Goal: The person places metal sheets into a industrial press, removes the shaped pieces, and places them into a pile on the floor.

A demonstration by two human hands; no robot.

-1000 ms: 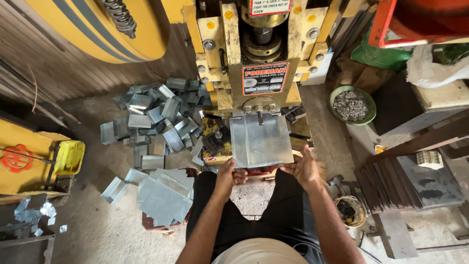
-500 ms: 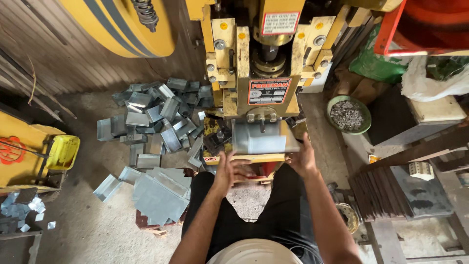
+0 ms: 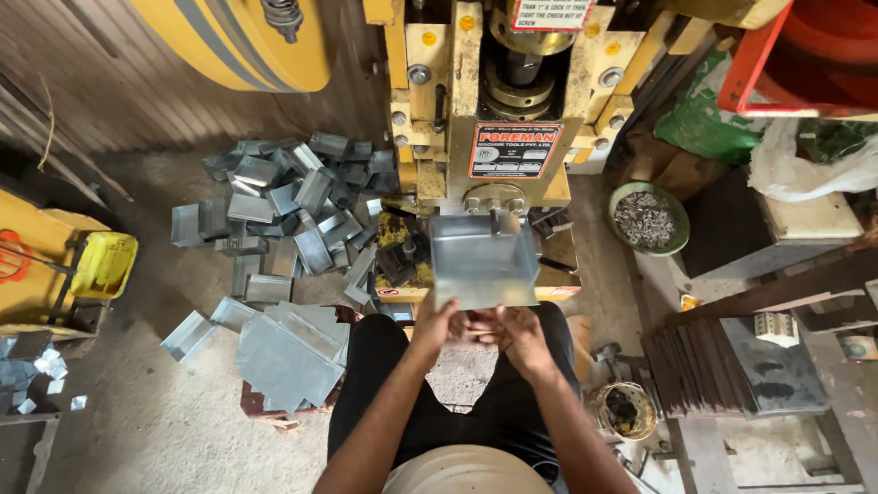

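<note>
While both our left hand and right hand grasp its near edge at centre frame, the bent sheet-metal tray looks light, stiff, sharp-edged; we judge the folded sides safer holds.

I can't see the near edge of the metal sheet; my left hand and right hand cover it. The press and the yellow flywheel run off the top edge. What fills the green bowl is too small to tell.
</note>
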